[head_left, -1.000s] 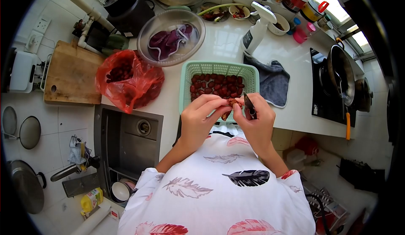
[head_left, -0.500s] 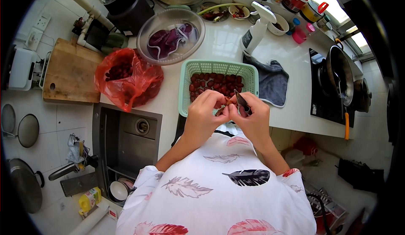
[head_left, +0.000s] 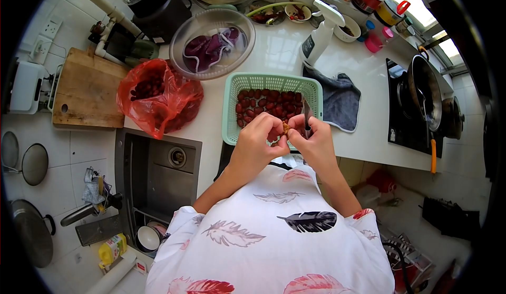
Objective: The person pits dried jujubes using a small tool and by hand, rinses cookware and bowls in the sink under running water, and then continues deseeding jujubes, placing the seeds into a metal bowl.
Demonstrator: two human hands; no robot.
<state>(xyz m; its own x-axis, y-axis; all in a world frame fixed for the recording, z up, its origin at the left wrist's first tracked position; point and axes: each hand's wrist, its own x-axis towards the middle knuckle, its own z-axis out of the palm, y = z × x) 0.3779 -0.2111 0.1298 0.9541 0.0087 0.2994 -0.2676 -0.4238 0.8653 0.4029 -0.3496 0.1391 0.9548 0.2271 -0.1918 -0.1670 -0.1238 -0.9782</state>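
Note:
Over the near side of a green basket [head_left: 229, 109] of red dates [head_left: 271, 100], my left hand [head_left: 258, 141] is closed on a torn date [head_left: 285, 128] with orange-brown flesh. My right hand [head_left: 314, 142] touches the same date with its fingertips and is wrapped round a small knife [head_left: 307, 116], whose blade points up and away from me. The knife's handle is mostly hidden in the fingers. To the left, a red plastic bag [head_left: 176, 96] holds more dates.
A sink [head_left: 158, 172] lies to the left, near a cutting board [head_left: 87, 91]. Behind the basket stand a clear bowl [head_left: 243, 56] with purple cloth and a spray bottle [head_left: 319, 38]. A grey cloth [head_left: 340, 104] and a stove with a wok [head_left: 427, 91] are on the right.
The knife blade has swung from leaning left to nearly upright. My hands have shifted slightly, and the date's orange-brown flesh shows between my fingertips.

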